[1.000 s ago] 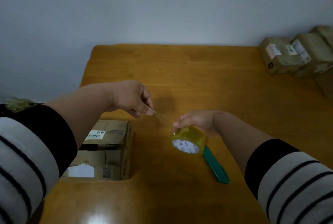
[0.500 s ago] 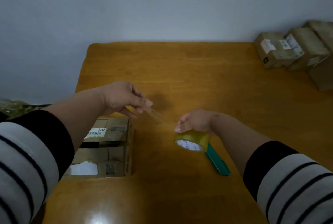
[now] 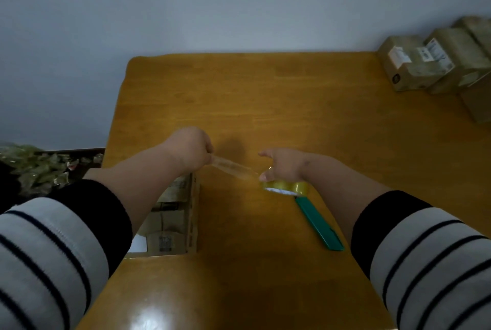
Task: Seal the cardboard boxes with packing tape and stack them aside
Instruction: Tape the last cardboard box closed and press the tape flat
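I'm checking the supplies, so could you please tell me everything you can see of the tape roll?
The tape roll is a yellowish, translucent ring with a white printed core label. It sits tilted at the table with the right hand holding it from above. A clear strip runs from it to the left hand, which pinches its end.

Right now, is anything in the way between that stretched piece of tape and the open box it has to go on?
Nothing visible blocks it. The tape strip hangs between the left hand and the tape roll held by the right hand. The open box sits just below the left forearm, with only bare table between.
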`<state>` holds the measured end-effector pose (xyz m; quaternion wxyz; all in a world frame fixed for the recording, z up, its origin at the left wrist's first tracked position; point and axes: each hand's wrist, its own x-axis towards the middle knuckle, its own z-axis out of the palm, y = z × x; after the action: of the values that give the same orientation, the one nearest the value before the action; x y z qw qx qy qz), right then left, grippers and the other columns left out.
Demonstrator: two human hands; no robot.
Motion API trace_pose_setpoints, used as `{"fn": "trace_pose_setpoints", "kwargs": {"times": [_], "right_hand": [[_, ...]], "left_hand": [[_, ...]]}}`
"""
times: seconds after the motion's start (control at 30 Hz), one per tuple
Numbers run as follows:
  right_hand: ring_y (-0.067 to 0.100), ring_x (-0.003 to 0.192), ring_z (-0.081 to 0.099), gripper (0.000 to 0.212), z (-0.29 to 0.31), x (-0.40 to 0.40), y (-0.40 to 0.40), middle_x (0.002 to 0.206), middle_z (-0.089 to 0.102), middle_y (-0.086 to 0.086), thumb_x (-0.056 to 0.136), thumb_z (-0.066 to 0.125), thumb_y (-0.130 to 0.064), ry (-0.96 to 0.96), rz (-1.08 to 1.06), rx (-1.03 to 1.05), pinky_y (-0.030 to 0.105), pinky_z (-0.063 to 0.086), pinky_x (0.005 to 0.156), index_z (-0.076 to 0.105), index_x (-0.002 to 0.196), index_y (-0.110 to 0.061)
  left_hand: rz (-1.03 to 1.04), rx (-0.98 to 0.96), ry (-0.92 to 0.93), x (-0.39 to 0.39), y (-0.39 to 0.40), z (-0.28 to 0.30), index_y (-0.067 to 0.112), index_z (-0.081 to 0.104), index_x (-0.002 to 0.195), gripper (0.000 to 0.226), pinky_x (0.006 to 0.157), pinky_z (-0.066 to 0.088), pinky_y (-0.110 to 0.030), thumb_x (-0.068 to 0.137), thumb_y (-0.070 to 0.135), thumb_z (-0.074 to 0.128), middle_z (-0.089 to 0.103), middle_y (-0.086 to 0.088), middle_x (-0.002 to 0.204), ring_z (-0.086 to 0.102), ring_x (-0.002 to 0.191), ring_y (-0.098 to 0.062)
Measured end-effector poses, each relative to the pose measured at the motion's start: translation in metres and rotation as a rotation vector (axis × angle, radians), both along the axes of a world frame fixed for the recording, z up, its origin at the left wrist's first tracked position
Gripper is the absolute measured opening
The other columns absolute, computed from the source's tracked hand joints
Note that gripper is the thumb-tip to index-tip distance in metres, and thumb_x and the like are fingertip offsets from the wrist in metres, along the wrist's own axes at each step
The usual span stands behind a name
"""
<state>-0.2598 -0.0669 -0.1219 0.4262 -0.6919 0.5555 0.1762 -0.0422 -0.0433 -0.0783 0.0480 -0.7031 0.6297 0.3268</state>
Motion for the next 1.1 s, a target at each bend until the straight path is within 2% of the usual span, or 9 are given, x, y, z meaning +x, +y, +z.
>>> {"fn": "trace_pose_setpoints", "kwargs": {"times": [0.07, 0.17, 0.37, 0.53, 0.7, 0.87, 0.97, 1.03, 1.1], "right_hand": [[0.029, 0.14, 0.036, 0.074, 0.002, 0.004, -0.006, 0.155, 0.036, 0.009, 0.096, 0.061, -0.036, 0.011, -0.003, -0.064, 0.038, 0.034, 0.108, 0.021, 0.156, -0.024], [0.029, 0.136, 0.042, 0.064, -0.001, 0.007, -0.008, 0.149, 0.046, 0.006, 0.099, 0.054, -0.037, 0.088, 0.063, -0.21, 0.043, 0.032, 0.111, 0.022, 0.154, -0.028], [0.025, 0.133, 0.042, 0.053, -0.015, 0.0, -0.007, 0.144, 0.05, 0.003, 0.101, 0.05, -0.034, 0.118, 0.134, -0.56, 0.045, 0.025, 0.103, 0.028, 0.148, -0.027], [0.024, 0.126, 0.047, 0.045, -0.036, -0.006, 0.005, 0.134, 0.057, 0.0, 0.097, 0.055, -0.035, 0.1, 0.123, -0.504, 0.045, 0.024, 0.103, 0.036, 0.138, -0.029], [0.024, 0.13, 0.044, 0.055, -0.041, -0.012, 0.01, 0.137, 0.054, -0.004, 0.096, 0.057, -0.032, 0.09, 0.057, -0.393, 0.048, 0.021, 0.106, 0.029, 0.144, -0.038], [0.022, 0.136, 0.032, 0.07, -0.042, -0.022, 0.018, 0.145, 0.042, -0.003, 0.084, 0.051, -0.004, 0.069, 0.043, -0.435, 0.043, 0.022, 0.112, 0.034, 0.147, -0.031], [0.027, 0.119, 0.046, 0.046, -0.049, -0.036, 0.027, 0.126, 0.051, 0.003, 0.082, 0.052, -0.009, 0.007, -0.193, -0.601, 0.04, 0.039, 0.099, 0.052, 0.126, -0.022], [0.027, 0.106, 0.052, 0.03, -0.056, -0.048, 0.034, 0.118, 0.051, 0.005, 0.084, 0.053, -0.019, 0.065, -0.316, -0.529, 0.042, 0.047, 0.089, 0.051, 0.114, -0.019], [0.026, 0.107, 0.052, 0.039, -0.065, -0.059, 0.042, 0.126, 0.047, 0.006, 0.089, 0.052, -0.039, 0.197, -0.35, -0.367, 0.04, 0.048, 0.085, 0.046, 0.122, -0.018]], "left_hand": [[0.007, -0.016, -0.01, -0.001, 0.0, -0.002, 0.014, 0.07, 0.106, 0.015, 0.073, 0.05, -0.03, 0.095, 0.019, 0.061, 0.064, 0.0, 0.09, 0.062, 0.089, -0.02], [-0.009, -0.096, -0.042, -0.004, -0.002, -0.005, 0.02, 0.064, 0.089, 0.01, 0.066, 0.043, -0.027, 0.095, 0.016, 0.057, 0.064, -0.002, 0.094, 0.058, 0.086, -0.02], [0.011, -0.167, -0.028, -0.009, -0.004, -0.009, 0.018, 0.064, 0.091, 0.01, 0.061, 0.04, -0.025, 0.094, 0.014, 0.055, 0.064, -0.002, 0.093, 0.057, 0.081, -0.019], [-0.062, -0.09, -0.105, -0.02, 0.006, -0.021, 0.021, 0.062, 0.094, 0.012, 0.07, 0.043, -0.026, 0.093, 0.012, 0.054, 0.068, -0.006, 0.103, 0.061, 0.093, -0.024], [-0.092, -0.013, -0.161, -0.027, 0.016, -0.03, 0.026, 0.057, 0.132, 0.042, 0.077, 0.049, -0.031, 0.091, 0.016, 0.056, 0.065, -0.004, 0.118, 0.061, 0.105, -0.024], [-0.206, 0.032, -0.284, -0.042, 0.026, -0.032, 0.028, 0.063, 0.111, 0.022, 0.093, 0.044, -0.042, 0.093, 0.029, 0.049, 0.062, 0.002, 0.105, 0.058, 0.099, -0.022], [-0.19, 0.003, -0.262, -0.048, 0.033, -0.036, 0.028, 0.059, 0.093, 0.011, 0.078, 0.046, -0.038, 0.091, 0.025, 0.049, 0.057, 0.004, 0.085, 0.053, 0.079, -0.019], [-0.155, -0.039, -0.22, -0.052, 0.04, -0.04, 0.026, 0.058, 0.094, 0.012, 0.065, 0.044, -0.032, 0.091, 0.022, 0.048, 0.055, 0.005, 0.08, 0.055, 0.077, -0.019], [-0.057, -0.076, -0.118, -0.056, 0.049, -0.046, 0.024, 0.06, 0.093, 0.009, 0.057, 0.042, -0.029, 0.091, 0.028, 0.052, 0.055, 0.006, 0.076, 0.057, 0.075, -0.017]]}}
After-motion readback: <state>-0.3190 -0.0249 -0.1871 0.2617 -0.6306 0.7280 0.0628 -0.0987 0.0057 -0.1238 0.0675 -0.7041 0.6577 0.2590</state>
